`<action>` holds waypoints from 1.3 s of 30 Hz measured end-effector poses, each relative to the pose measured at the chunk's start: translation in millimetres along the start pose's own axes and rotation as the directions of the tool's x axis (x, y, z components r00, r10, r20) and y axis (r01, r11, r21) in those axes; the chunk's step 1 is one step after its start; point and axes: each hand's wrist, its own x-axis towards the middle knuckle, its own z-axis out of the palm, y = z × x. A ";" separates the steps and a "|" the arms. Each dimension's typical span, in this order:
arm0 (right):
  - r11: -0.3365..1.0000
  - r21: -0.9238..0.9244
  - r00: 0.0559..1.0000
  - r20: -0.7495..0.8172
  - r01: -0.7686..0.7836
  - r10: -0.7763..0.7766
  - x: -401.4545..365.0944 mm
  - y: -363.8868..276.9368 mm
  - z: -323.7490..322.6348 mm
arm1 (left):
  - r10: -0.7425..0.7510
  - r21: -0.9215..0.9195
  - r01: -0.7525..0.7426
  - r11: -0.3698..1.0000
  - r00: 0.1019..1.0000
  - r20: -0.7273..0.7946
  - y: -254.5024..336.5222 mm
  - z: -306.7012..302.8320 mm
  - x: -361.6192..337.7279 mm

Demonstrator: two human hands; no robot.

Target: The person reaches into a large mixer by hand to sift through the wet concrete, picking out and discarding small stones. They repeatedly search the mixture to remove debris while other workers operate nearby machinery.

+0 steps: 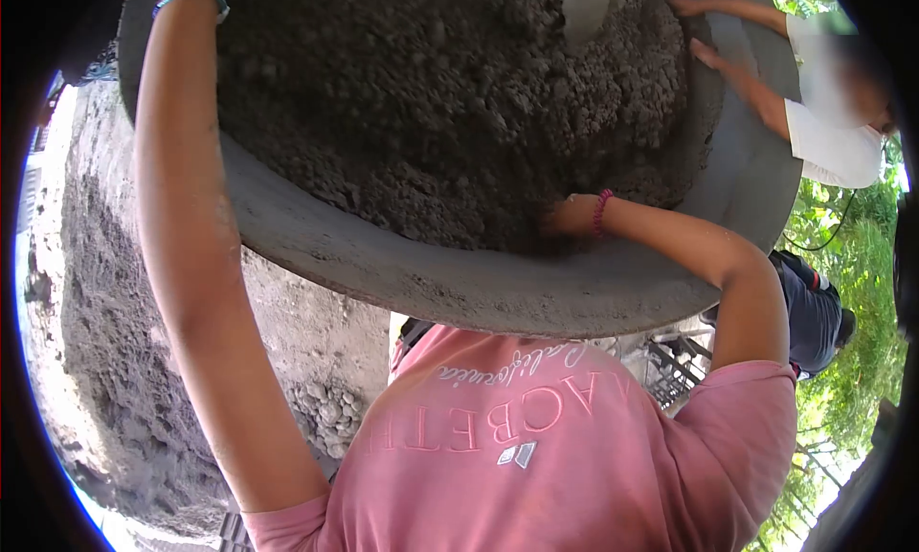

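Observation:
A large round grey basin [459,298] holds dark, crumbly, damp-looking material [431,83]. Pressed into this material near the basin's close rim is my right hand [571,217], with a pink coiled band on the wrist. Its fingers are blurred and partly buried, so I cannot see whether they grip anything. My left arm [182,217] stretches up across the basin's left edge. Above its teal bracelet [191,3] the picture ends, cutting off the left hand. A pale grey, smooth object [588,11] stands in the material at the top.
Across the basin on the right, another person in a white shirt [833,155] has both hands [704,52] at the material's edge. Someone in dark clothes [809,313] is farther back. Rough grey ground [105,293] and a stone heap [327,416] lie at left; green foliage [866,265] is at right.

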 end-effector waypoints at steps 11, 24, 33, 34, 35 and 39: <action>0.823 0.561 0.872 -0.357 -0.088 0.336 -109.5 -97.0 -95.0 | 0.259 0.286 -0.062 0.956 0.638 -0.725 -57.3 0.5 11.2; 0.743 0.662 0.780 -0.412 -0.100 0.472 -176.8 -141.4 -109.4 | 0.026 0.139 0.071 0.988 0.805 -0.592 -46.2 4.2 19.4; 0.761 0.643 0.224 -0.756 0.082 0.615 -241.1 -110.4 -144.7 | -0.121 -0.224 0.071 0.972 0.969 -0.216 -138.3 50.2 86.4; 0.814 0.581 0.255 -0.787 -0.002 0.562 -237.4 -108.1 -147.4 | -0.201 -0.098 0.197 0.976 0.979 -0.042 -114.4 43.8 76.6; 0.859 0.506 0.288 -0.812 -0.084 0.507 -233.7 -106.3 -149.3 | -0.296 0.048 0.293 0.955 0.947 0.120 -88.2 35.9 69.7; 0.896 0.305 0.375 -0.828 -0.323 0.417 -212.4 -86.9 -141.0 | -0.326 0.155 0.296 0.943 0.914 0.241 -22.4 35.5 24.9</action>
